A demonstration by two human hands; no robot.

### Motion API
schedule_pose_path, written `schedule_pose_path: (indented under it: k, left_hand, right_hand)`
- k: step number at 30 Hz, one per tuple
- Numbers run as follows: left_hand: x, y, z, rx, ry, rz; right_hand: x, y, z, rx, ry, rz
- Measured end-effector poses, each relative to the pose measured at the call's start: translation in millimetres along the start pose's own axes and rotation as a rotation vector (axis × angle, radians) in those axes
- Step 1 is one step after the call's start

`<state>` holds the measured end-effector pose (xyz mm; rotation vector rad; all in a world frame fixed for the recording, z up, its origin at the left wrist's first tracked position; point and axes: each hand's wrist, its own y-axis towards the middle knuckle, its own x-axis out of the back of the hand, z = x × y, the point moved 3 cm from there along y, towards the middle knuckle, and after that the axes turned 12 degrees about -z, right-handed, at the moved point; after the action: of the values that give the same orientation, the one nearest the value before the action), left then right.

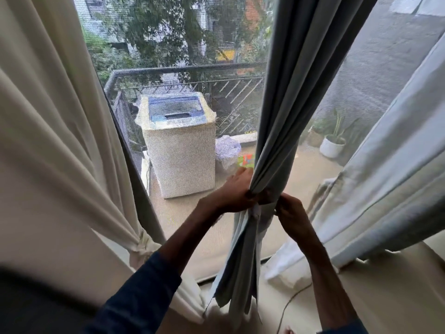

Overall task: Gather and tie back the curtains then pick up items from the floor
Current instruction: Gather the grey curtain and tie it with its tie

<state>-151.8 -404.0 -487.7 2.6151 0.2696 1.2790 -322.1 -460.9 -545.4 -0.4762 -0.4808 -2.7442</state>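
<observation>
A grey-blue curtain point(296, 92) hangs bunched in the middle of the view, pinched into a narrow waist. My left hand point(237, 192) grips that waist from the left, fingers wrapped round the folds. My right hand point(292, 216) pinches the same spot from the right, on what looks like a strip of the fabric. Below my hands the curtain's loose tail point(243, 261) hangs down to the floor. At the left a cream curtain point(48, 141) is gathered and knotted point(142, 245). Another pale curtain point(385, 177) slants across the right side.
Through the mesh screen point(180, 56) lie a balcony with a washing machine point(179, 143), a white bag point(227, 148), a colourful packet point(246, 160), a potted plant point(333, 143) and a railing point(187, 68). A thin cord point(292, 301) lies on the indoor floor.
</observation>
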Motion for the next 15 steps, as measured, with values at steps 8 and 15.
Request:
schedule_pose_path:
  k: [8,15]
  left_hand:
    - [2,1,16,0.061,-0.065,0.087]
    - [-2,2,15,0.098,0.037,0.106]
  right_hand:
    - [-7,-9,11,-0.036,0.118,0.093]
    - [-4,-11,0,-0.18,0.179,-0.001]
